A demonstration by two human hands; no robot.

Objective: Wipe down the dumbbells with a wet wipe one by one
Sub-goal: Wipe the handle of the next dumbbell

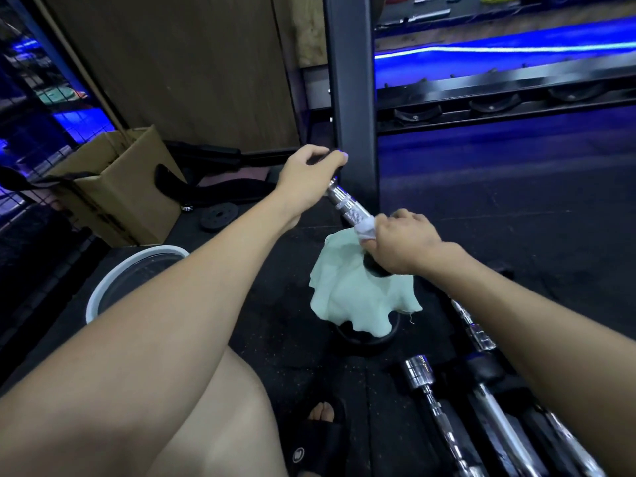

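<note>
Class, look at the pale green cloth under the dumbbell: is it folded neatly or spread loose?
Spread loose. The green cloth drapes unfolded over a dark round object, edges hanging in waves, below the dumbbell.

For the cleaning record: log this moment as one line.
step: wiping handle | left hand: grips far end of dumbbell | right hand: presses wet wipe on chrome handle | pale green cloth: draped below

Both arms outstretched, left grip [311, 173] clenched high, right grip [401, 241] fisted lower, knuckles up.
</note>
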